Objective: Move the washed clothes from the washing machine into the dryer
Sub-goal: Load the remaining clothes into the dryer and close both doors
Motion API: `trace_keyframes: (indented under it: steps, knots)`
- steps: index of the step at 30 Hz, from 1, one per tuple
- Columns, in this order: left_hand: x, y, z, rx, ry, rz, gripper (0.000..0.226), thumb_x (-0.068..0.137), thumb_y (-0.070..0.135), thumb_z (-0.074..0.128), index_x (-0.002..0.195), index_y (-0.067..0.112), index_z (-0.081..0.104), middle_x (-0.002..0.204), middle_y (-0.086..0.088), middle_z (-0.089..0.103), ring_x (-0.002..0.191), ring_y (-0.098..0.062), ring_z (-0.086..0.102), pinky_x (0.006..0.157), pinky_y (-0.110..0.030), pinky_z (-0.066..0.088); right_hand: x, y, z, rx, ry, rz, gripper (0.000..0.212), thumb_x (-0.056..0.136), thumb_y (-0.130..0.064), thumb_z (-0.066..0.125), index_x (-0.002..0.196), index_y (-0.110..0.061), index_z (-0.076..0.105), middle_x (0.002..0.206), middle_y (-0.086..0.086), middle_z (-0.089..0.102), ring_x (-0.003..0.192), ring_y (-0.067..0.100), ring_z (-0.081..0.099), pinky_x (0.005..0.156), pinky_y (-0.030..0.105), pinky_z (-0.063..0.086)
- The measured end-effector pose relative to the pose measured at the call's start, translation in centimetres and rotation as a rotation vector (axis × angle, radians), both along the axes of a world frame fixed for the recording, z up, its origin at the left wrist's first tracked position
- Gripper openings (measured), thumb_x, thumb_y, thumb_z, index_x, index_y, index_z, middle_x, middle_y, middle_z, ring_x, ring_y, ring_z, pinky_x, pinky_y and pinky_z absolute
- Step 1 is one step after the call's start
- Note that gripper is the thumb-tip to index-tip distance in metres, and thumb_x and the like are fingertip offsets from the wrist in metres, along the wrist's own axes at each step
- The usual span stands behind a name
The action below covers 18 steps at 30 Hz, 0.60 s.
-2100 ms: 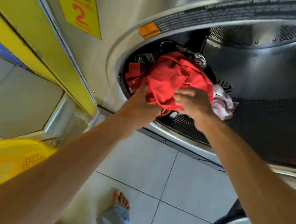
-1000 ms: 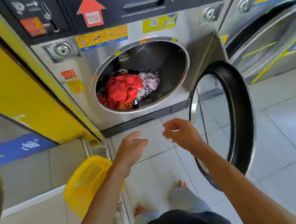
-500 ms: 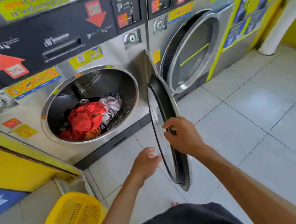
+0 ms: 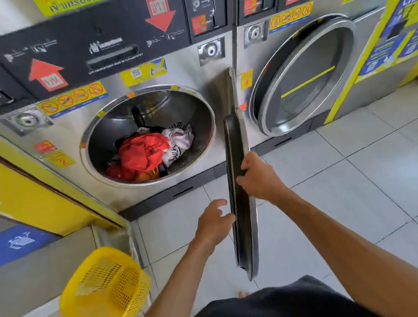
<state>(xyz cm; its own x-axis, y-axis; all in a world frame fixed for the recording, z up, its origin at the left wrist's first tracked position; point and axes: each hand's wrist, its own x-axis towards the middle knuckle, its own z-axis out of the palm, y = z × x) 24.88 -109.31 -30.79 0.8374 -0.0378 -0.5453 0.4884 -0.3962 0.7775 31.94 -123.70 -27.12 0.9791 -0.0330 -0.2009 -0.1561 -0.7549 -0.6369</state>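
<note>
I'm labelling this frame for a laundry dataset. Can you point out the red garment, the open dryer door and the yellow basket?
red garment (image 4: 144, 152): head view, middle of the bunched cloth.
open dryer door (image 4: 244, 229): head view, its dark inner rim.
yellow basket (image 4: 105, 289): head view, mesh side wall.

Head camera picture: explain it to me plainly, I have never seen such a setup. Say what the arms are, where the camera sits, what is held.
There is no robot. A camera worn on a person's head looks down at their own bare arms. The right hand grips the rim of the open round dryer door. The left hand hangs open beside that door, holding nothing. Inside the drum lie a red garment and a pale one. A yellow basket lies tipped on the floor.
</note>
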Motion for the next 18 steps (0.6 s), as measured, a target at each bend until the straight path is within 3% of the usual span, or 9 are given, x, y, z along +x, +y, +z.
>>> trace_keyframes:
  steps: [3, 6, 9, 12, 15, 18]
  knots:
    - [-0.4, -0.1, -0.1, -0.027, 0.016, 0.022, 0.051, 0.086, 0.040, 0.061, 0.135, 0.032, 0.048, 0.139, -0.001, 0.053, 0.124, -0.019, 0.052, 0.090, -0.027, 0.044, 0.2, 0.7, -0.1, 0.071, 0.042, 0.055, 0.031, 0.090, -0.009, 0.064, 0.110, -0.021, 0.044, 0.087, 0.008, 0.062, 0.076, 0.025, 0.067, 0.062, 0.035, 0.062]
    - [-0.6, 0.1, -0.1, -0.003, -0.017, 0.029, 0.047, 0.084, 0.041, 0.064, 0.128, 0.029, 0.052, 0.125, 0.005, 0.061, 0.106, -0.015, 0.059, 0.086, -0.028, 0.050, -0.1, 1.5, -0.5, 0.153, 0.088, 0.127, 0.038, 0.091, -0.007, 0.064, 0.116, -0.024, 0.042, 0.083, 0.009, 0.064, 0.069, 0.020, 0.068, 0.057, 0.025, 0.059]
    - [-0.6, 1.0, 0.0, 0.071, -0.092, 0.094, 0.040, 0.089, 0.036, 0.063, 0.126, 0.023, 0.053, 0.110, 0.008, 0.059, 0.098, -0.014, 0.058, 0.085, -0.027, 0.049, -0.1, 2.7, -1.4, 0.291, 0.164, 0.159, 0.042, 0.092, -0.009, 0.064, 0.118, -0.032, 0.039, 0.083, 0.015, 0.070, 0.067, 0.026, 0.074, 0.066, 0.037, 0.064]
    - [-0.4, 2.7, -0.2, 0.097, -0.144, 0.204, 0.037, 0.092, 0.035, 0.062, 0.126, 0.021, 0.055, 0.103, 0.009, 0.056, 0.093, -0.012, 0.056, 0.082, -0.023, 0.045, 0.4, 4.8, -2.4, 0.227, 0.127, 0.237, 0.040, 0.095, -0.019, 0.060, 0.119, -0.038, 0.033, 0.079, 0.007, 0.068, 0.063, 0.025, 0.072, 0.067, 0.036, 0.063]
    - [0.4, 4.6, -0.7, 0.159, -0.197, 0.255, 0.025, 0.096, 0.033, 0.055, 0.116, 0.020, 0.061, 0.097, 0.009, 0.061, 0.088, -0.013, 0.058, 0.067, -0.013, 0.038, 1.6, 7.6, -3.1, 0.125, 0.058, 0.303, 0.032, 0.093, -0.023, 0.058, 0.118, -0.033, 0.041, 0.078, 0.011, 0.070, 0.070, 0.030, 0.070, 0.073, 0.037, 0.057]
    - [1.9, 7.3, -2.0, 0.258, -0.190, 0.246, 0.023, 0.095, 0.026, 0.047, 0.109, 0.021, 0.065, 0.099, 0.003, 0.068, 0.088, -0.019, 0.060, 0.068, -0.025, 0.037, 3.1, 10.5, -3.6, -0.012, 0.008, 0.425, 0.017, 0.096, -0.024, 0.053, 0.113, -0.021, 0.054, 0.091, 0.012, 0.070, 0.087, 0.035, 0.064, 0.080, 0.041, 0.053]
